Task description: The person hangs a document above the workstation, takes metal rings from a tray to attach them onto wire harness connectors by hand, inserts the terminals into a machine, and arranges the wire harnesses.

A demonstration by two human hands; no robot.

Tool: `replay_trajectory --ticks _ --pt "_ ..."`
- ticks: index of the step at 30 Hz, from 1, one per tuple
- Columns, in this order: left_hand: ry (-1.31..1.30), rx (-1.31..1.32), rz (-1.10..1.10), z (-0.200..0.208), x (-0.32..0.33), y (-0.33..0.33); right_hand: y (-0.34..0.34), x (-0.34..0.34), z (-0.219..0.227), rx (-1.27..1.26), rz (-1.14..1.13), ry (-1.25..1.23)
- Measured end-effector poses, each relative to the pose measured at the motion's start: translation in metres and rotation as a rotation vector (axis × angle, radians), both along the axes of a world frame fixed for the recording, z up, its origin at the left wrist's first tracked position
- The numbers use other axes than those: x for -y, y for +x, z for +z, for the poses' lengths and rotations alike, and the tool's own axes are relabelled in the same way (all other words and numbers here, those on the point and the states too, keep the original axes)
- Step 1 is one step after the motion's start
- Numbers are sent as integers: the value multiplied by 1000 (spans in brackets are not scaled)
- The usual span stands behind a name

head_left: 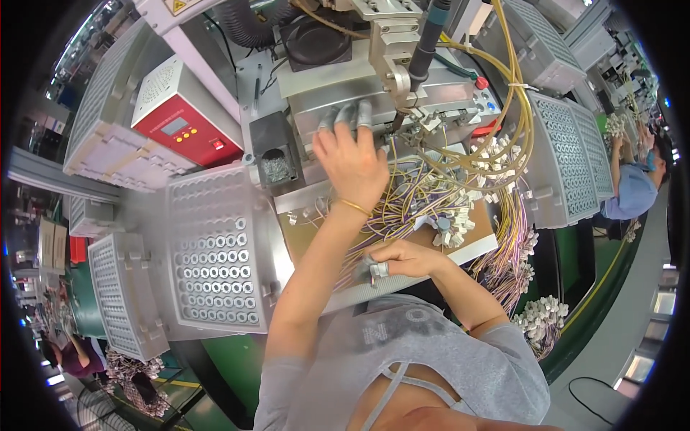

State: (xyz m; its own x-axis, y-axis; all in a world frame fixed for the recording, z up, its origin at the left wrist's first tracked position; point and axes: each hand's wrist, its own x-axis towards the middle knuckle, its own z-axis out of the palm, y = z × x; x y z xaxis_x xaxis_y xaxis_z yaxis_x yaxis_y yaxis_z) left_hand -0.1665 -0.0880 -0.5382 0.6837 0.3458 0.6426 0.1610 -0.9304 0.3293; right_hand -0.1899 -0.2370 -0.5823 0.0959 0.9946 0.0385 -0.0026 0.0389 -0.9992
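and here in the middle of the bench lies the wire bundle [392, 215] — thin yellow, purple and pale strands in a loose tangle, just in front of the machine. light stuff by the look of it, limp and springy, likely to snag on its neighbours. the white connectors [453, 226] clumped at its right look like hard, small plastic; i'd take hold on one of those bodies, or on a single strand close behind it, and spare the joint any hard tug.

right beside the near side of the tangle, the right hand [410, 260] — fingers curled in, grey covers on the tips, a small blur at the pinch. whether it grips a strand there, i cannot tell. up ahead the left hand [353, 161] has its fingers stretched and unclenched, covered tips at the metal housing [309, 108]; touching or just over it, hard to call.

further out, left of that hand, a black block [269, 133] with a pocket of small shiny bits, then a plastic tray [208, 192] with rows of metal rings, and a red-and-white control box [190, 118] behind.
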Motion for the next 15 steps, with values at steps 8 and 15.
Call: replay_trajectory --ticks 8,15 --pt "-57 353 -115 21 -69 -86 -16 3 30 78 -242 -262" --pt "146 -330 1015 -142 -256 -258 -15 -7 28 193 -320 -152"
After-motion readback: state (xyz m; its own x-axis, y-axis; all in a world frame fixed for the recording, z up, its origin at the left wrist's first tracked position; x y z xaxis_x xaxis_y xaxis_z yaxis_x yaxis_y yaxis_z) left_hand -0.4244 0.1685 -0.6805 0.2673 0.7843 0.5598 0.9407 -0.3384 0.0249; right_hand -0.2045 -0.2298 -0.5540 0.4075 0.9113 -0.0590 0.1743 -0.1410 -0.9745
